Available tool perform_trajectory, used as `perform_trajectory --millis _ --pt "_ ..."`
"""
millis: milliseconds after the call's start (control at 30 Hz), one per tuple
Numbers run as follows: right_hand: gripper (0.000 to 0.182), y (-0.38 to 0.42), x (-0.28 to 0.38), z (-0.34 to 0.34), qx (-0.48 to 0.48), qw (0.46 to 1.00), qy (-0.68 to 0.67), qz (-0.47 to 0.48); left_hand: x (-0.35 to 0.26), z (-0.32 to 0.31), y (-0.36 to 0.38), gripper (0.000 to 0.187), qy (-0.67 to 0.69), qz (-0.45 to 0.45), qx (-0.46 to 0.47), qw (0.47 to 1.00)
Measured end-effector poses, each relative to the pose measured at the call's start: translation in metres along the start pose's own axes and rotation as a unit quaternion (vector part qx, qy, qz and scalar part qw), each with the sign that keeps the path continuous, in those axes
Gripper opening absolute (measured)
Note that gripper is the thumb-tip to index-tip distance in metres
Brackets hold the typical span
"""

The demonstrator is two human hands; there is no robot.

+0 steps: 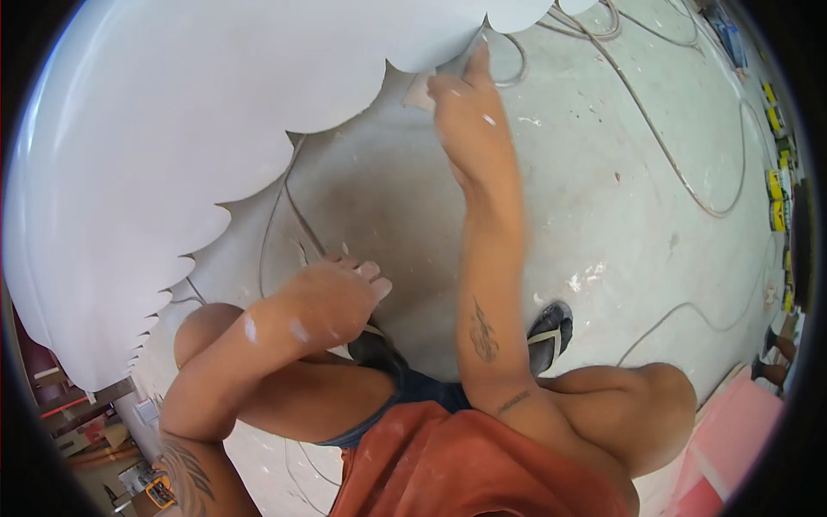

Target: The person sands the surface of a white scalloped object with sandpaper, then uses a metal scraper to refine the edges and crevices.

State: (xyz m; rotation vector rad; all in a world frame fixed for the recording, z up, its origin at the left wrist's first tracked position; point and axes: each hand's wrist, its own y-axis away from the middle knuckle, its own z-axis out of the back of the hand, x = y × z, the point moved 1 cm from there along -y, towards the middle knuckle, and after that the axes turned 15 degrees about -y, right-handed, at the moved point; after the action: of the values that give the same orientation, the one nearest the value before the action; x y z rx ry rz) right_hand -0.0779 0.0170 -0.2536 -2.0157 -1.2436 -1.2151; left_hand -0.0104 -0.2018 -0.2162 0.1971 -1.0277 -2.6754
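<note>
My right hand [474, 116] reaches forward to the scalloped lower edge of a large, smooth white panel [198, 112]. Its fingers are closed on a pale sheet that looks like sandpaper [419, 91], mostly hidden behind the hand. One fingertip lies close to a notch between two scallops. My left hand [332, 295] hangs in front of my left knee, below the panel. Its fingers are loosely bent and slightly apart, and I see nothing in them; the palm is hidden. White dust marks both hands.
Grey cables [655, 125] trail over the dusty floor [603, 250], some beneath the panel. Yellow-and-black containers [778, 198] line the right side. Pink sheets [719, 452] lie at lower right, near another person's feet [769, 355]. Tools and wood pieces [95, 439] are at lower left.
</note>
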Motion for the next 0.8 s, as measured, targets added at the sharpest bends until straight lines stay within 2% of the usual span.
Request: perform_trajectory --millis 33,100,167,200,267,333,367,400,467,500,567,600,700,767,800 --pt "0.064 -0.012 -0.016 -0.002 -0.012 0.999 0.028 0.023 -0.003 -0.001 0.000 0.036 0.006 -0.003 0.002 1.000" --pt "0.064 -0.012 -0.003 -0.001 -0.028 0.997 0.053 0.055 0.000 0.004 -0.001 0.037 -0.005 -0.006 -0.015 1.000" --pt "0.065 -0.003 0.020 0.012 0.016 0.985 0.172 0.021 0.000 0.001 -0.002 0.037 -0.015 -0.007 -0.013 1.000" --pt "0.065 -0.003 0.019 0.011 0.019 0.985 0.172 0.019 -0.002 -0.002 -0.001 0.037 -0.015 -0.007 -0.006 1.000" --pt "0.063 0.002 0.016 0.012 0.026 0.971 0.202 0.123 -0.002 0.000 0.001 0.038 -0.002 -0.003 -0.012 1.000" --pt "0.061 -0.009 0.006 0.017 0.015 0.966 0.238 0.099 -0.005 0.008 0.002 0.039 0.004 -0.007 -0.018 1.000" --pt "0.059 -0.013 0.004 0.019 0.002 0.959 0.270 0.080 -0.007 0.014 0.000 0.039 -0.015 -0.017 0.007 1.000" --pt "0.059 -0.007 0.022 0.016 0.000 0.959 0.269 0.084 -0.005 0.018 -0.001 0.040 -0.036 -0.025 0.030 0.999" --pt "0.058 0.011 0.053 0.014 0.036 0.970 0.240 0.017 -0.004 0.015 0.001 0.040 -0.034 -0.017 0.014 0.999" --pt "0.058 0.005 0.042 0.012 0.039 0.970 0.241 0.014 -0.006 0.011 0.002 0.041 -0.028 -0.014 0.001 1.000" --pt "0.056 -0.011 0.021 0.007 0.024 0.945 0.306 0.114 -0.006 0.007 0.005 0.041 -0.009 -0.012 -0.023 1.000" --pt "0.056 -0.011 0.025 0.015 0.020 0.945 0.306 0.117 -0.005 0.007 0.004 0.042 0.002 -0.010 -0.049 0.999" --pt "0.054 -0.016 0.035 0.028 0.042 0.970 0.228 0.074 -0.006 0.003 0.001 0.042 -0.022 -0.005 -0.030 0.999" --pt "0.048 -0.018 0.033 0.027 0.052 0.948 0.266 0.167 -0.006 0.007 0.004 0.042 -0.008 -0.004 -0.024 1.000" --pt "0.048 -0.020 0.030 0.027 0.053 0.948 0.267 0.164 -0.007 0.008 0.005 0.041 0.003 -0.007 -0.018 1.000"
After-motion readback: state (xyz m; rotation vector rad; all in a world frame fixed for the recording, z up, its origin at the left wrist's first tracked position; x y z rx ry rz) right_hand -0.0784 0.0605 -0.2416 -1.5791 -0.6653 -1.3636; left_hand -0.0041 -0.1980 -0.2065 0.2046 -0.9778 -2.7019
